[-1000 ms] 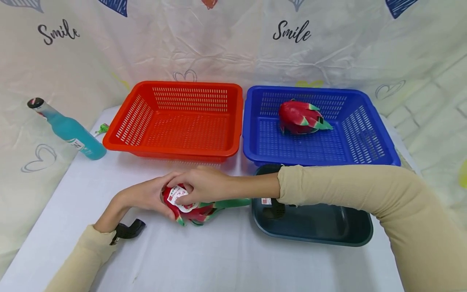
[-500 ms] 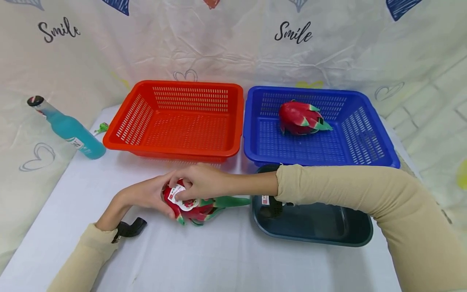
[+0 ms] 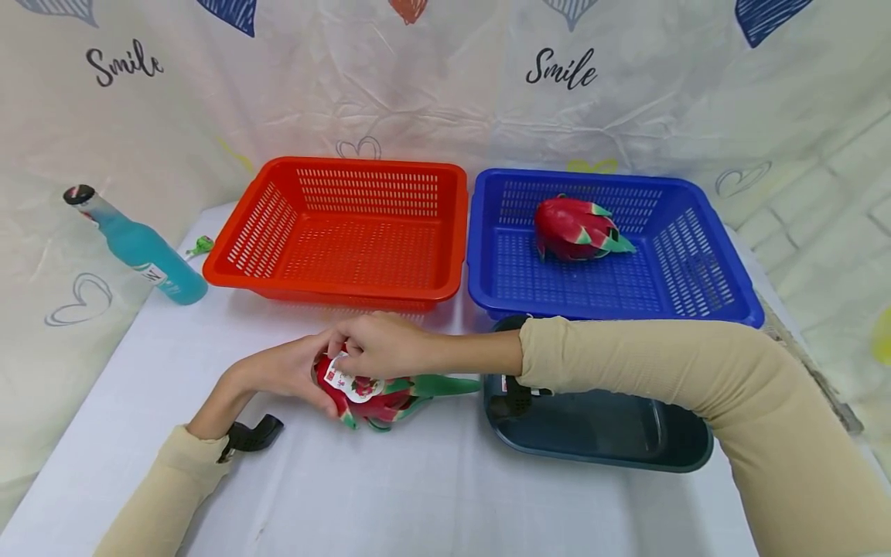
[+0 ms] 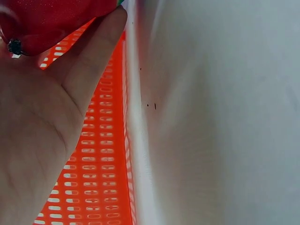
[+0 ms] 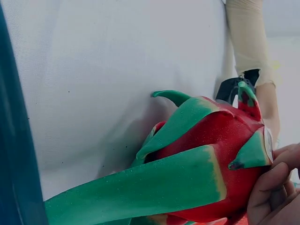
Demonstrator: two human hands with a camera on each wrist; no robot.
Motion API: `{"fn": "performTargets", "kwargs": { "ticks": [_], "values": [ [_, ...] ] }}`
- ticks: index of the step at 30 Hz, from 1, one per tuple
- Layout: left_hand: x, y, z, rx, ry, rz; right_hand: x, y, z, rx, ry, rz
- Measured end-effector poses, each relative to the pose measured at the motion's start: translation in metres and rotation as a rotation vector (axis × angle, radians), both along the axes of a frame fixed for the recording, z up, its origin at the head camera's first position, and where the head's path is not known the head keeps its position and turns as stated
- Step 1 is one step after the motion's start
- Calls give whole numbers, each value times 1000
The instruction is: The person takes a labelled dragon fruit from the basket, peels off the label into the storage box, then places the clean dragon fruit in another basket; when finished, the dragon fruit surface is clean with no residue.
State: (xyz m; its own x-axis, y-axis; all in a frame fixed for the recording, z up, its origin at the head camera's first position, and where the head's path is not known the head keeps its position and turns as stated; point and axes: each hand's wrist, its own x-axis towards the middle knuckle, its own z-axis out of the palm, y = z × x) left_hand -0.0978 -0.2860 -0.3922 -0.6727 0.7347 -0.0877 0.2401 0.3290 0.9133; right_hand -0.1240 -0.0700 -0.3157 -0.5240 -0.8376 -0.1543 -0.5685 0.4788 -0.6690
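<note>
A red dragon fruit (image 3: pixel 400 402) with green scales lies on the white-covered table, a long scale pointing right. My left hand (image 3: pixel 281 373) grips its rounded end, thumb on the near side; in the left wrist view, that end of the dragon fruit (image 4: pixel 51 23) sits against the fingers. A white sticker (image 3: pixel 356 387) with red print is on top of the fruit. My right hand (image 3: pixel 390 344) reaches across from the right, its curled thumb and fingers pinching at the sticker's upper left part. From the right wrist, the sticker (image 5: pixel 268 143) shows edge-on, right at the fingertips.
Behind the hands stand a red basket (image 3: pixel 334 297) and a blue basket (image 3: pixel 515 305) holding another dragon fruit (image 3: pixel 572 228). A dark green tray (image 3: pixel 599 429) sits beneath my right forearm. At left are a blue bottle (image 3: pixel 149 251) and a small green item (image 3: pixel 201 245).
My right thumb and fingers have shifted slightly up along the sticker and curled in, leaving more of its print showing. My left hand keeps its grip, and the dragon fruit stays in place.
</note>
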Motion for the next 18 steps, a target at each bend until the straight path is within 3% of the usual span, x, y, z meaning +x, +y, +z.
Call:
{"fn": "performTargets", "kwargs": {
  "ticks": [9, 18],
  "values": [
    [-2, 2, -1, 12, -23, -14, 3, -2, -1, 26, 21, -88],
    [0, 1, 0, 9, -32, -5, 4, -1, -1, -4, 17, -75]
  ]
}}
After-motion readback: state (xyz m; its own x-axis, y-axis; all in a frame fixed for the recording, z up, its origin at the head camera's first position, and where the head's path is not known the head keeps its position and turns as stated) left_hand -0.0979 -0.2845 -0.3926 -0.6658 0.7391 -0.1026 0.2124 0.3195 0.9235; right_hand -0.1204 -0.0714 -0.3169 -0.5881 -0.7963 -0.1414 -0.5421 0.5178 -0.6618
